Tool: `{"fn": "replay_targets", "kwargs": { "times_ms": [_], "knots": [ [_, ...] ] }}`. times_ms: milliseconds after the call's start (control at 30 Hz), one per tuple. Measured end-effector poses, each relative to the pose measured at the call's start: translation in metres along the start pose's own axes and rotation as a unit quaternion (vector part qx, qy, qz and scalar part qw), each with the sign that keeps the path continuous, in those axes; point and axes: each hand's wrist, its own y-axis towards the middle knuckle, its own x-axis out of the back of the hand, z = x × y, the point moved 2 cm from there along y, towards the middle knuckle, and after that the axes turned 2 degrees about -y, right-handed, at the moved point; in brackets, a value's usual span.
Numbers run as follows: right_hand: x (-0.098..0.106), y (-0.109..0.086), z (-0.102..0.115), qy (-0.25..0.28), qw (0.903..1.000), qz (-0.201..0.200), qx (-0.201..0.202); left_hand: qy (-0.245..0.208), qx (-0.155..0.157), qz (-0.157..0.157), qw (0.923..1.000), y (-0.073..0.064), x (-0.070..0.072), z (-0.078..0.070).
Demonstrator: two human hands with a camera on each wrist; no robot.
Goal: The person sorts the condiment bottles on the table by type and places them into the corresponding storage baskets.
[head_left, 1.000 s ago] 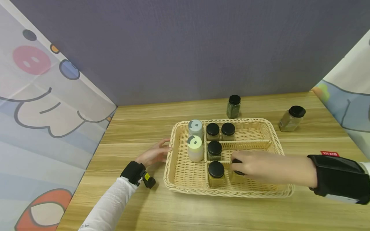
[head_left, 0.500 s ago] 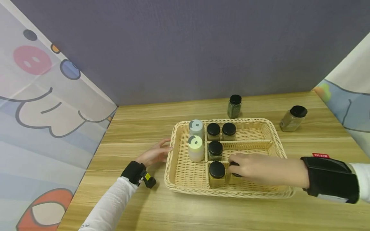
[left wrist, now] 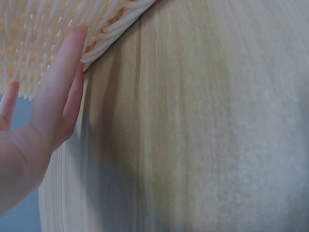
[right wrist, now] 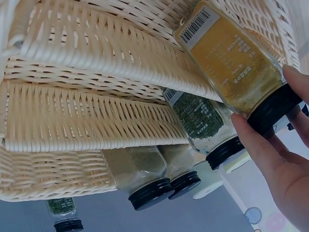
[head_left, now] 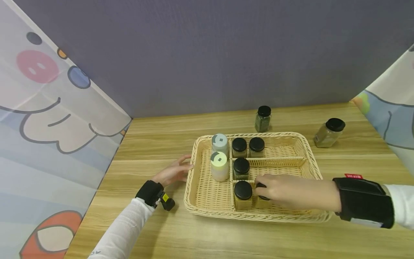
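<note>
My right hand [head_left: 286, 190] grips a spice jar [right wrist: 229, 60] by its black lid, fingers and thumb around it. The jar holds yellow powder and stands in the front compartment of a wicker basket [head_left: 258, 217]. Close to its left is another black-lidded jar [head_left: 243, 194]. My left hand [head_left: 173, 174] rests with extended fingers against the basket's left side; the left wrist view shows the fingertips at the woven wall [left wrist: 34, 43]. In the middle compartment stands a jar of green herbs [right wrist: 200, 116]. Two more black-lidded jars [head_left: 239, 147] fill the left end of the back compartment.
Two white bottles, one with a yellowish top [head_left: 219, 166], stand in the basket's left compartment. Behind the basket is a jar of green herbs [head_left: 262, 119]; another jar [head_left: 328, 133] stands off its back right corner. A grey panel [head_left: 226, 57] rises behind the wooden table [head_left: 155, 138].
My right hand has slid slightly left with the spice jar, closer to the neighbouring jar in the front compartment. The left hand has stayed at the basket's side.
</note>
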Motion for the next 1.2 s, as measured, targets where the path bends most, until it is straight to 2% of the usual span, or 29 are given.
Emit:
{"fn": "replay_targets", "kwargs": {
  "times_ms": [200, 500, 600, 800, 1033, 1200],
  "knots": [
    [-0.004, 0.001, 0.000, -0.003, 1.0000, 0.005, 0.005, -0.008, 0.008, -0.006, 0.9999, 0.000, -0.002, -0.001],
    [-0.006, 0.000, -0.003, 0.005, 0.9997, 0.022, -0.011, -0.007, 0.015, -0.008, 0.9998, 0.001, -0.001, 0.002],
    [-0.007, 0.000, -0.003, 0.001, 0.9998, 0.019, -0.011, -0.007, 0.015, -0.014, 0.9998, 0.000, -0.002, 0.001],
    [-0.007, 0.000, -0.007, 0.026, 0.9994, 0.017, -0.017, -0.005, 0.009, -0.009, 0.9999, -0.001, -0.002, 0.000],
    [-0.008, 0.001, -0.010, 0.041, 0.9991, -0.011, -0.005, -0.007, 0.008, -0.007, 0.9999, -0.001, -0.003, 0.000],
    [-0.008, 0.001, -0.011, 0.056, 0.9984, -0.006, -0.011, -0.006, 0.008, -0.009, 0.9999, -0.001, -0.002, -0.001]
  ]
}}
